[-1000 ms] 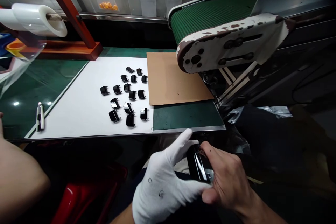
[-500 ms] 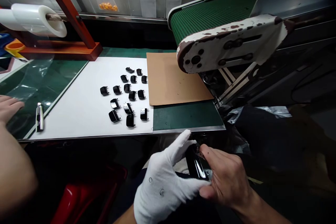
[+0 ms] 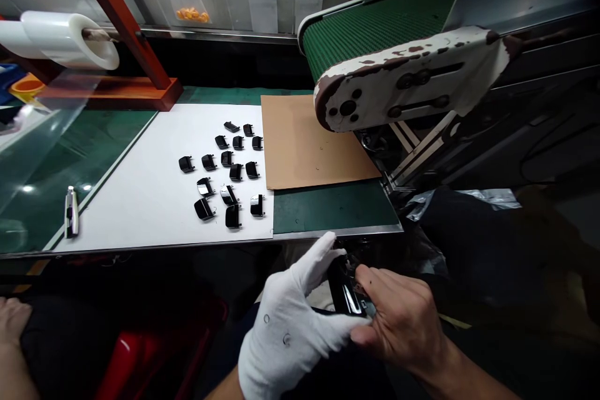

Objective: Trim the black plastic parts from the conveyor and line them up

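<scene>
My left hand [image 3: 290, 319], in a white glove with small dark curled shavings on it, grips a glossy black plastic part [image 3: 347, 290] at its two ends between thumb and fingers. Bare and closed, my right hand [image 3: 405, 306] presses at the part's right side, its thumb close to the gloved thumb. What its curled fingers hold is hidden. Beyond my hands, several small black plastic pieces [image 3: 204, 208] with short pins lie spread over a white sheet [image 3: 140, 200] on the bench.
Brown cardboard [image 3: 314, 156] lies right of the sheet, under a green conveyor belt [image 3: 375, 37]. A box cutter [image 3: 71, 212] rests at the left. Behind it stands a plastic film roll [image 3: 79, 40] on a wooden frame. Another person's hand [image 3: 14, 319] shows lower left, near a red stool [image 3: 126, 356].
The other person's arm has drawn back from the bench down to the lower left, and the clear film there has lifted. My hands and the black part have shifted slightly left.
</scene>
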Motion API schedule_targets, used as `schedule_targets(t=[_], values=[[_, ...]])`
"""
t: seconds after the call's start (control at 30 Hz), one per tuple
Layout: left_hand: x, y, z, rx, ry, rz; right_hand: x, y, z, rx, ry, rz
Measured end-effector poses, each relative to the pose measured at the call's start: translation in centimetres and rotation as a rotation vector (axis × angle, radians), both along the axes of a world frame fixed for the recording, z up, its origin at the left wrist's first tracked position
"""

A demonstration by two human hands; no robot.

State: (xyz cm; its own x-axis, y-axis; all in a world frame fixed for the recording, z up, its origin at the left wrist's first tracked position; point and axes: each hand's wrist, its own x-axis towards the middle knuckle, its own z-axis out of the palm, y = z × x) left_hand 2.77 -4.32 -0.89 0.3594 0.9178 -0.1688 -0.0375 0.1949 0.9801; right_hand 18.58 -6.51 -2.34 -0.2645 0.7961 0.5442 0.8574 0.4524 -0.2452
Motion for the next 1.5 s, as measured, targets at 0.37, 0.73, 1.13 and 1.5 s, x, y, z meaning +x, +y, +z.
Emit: schedule_targets(t=[0.37,0.73,1.13,1.5], values=[[0.7,-0.5,-1.3,0.011,-0.263,0.022,0.2,-1.3,-0.5,-0.59,0.795,-0.07],[-0.7,-0.4,-2.8,0.357,0.139,-0.045,1.3,-1.7,2.2,-0.675,0.689,-0.013],[-1.4,0.0,-3.3,0.597,0.339,-0.175,2.0,-0.2,3.0,-0.773,0.423,0.058],[-0.9,-0.4,-2.8,0.262,0.137,-0.157,2.2,-0.3,1.4,-0.874,0.762,-0.091]])
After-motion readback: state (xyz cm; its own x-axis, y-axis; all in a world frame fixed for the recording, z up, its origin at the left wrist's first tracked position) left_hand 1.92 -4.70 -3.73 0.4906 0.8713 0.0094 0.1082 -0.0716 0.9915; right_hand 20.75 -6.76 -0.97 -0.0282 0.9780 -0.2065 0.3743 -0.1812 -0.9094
